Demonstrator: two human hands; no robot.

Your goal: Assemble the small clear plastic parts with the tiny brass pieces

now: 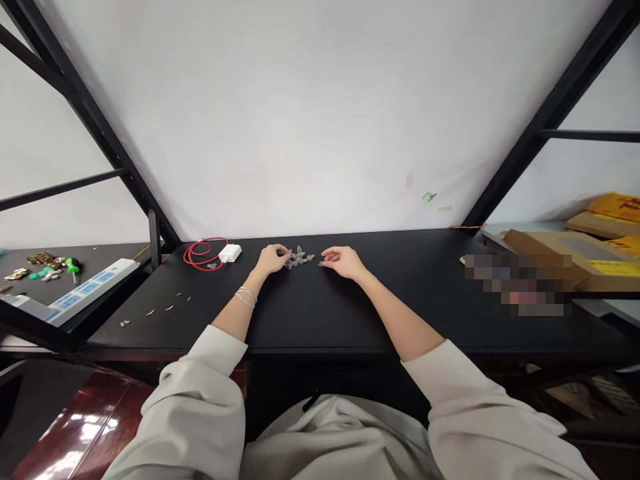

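A small pile of clear and greyish parts with brownish bits point(300, 257) lies near the middle of the black tabletop point(320, 313); their exact kind is too small to tell. My left hand point(273, 259) rests at the pile's left side, its fingers curled in against the parts, and whatever lies between them is partly hidden. To the right of the pile, my right hand point(344, 262) has thumb and fingertips closed on a small clear piece point(321, 263), low over the table. A silvery bracelet circles my left wrist.
At the back left lie a white charger point(230, 253) and a coiled red cable point(193, 253). Several tiny metal pieces point(170, 308) are scattered at the front left. A power strip point(93, 290) and a green-handled screwdriver point(73, 267) are farther left. Cardboard boxes point(550, 250) and a blurred-out object point(520, 283) occupy the right.
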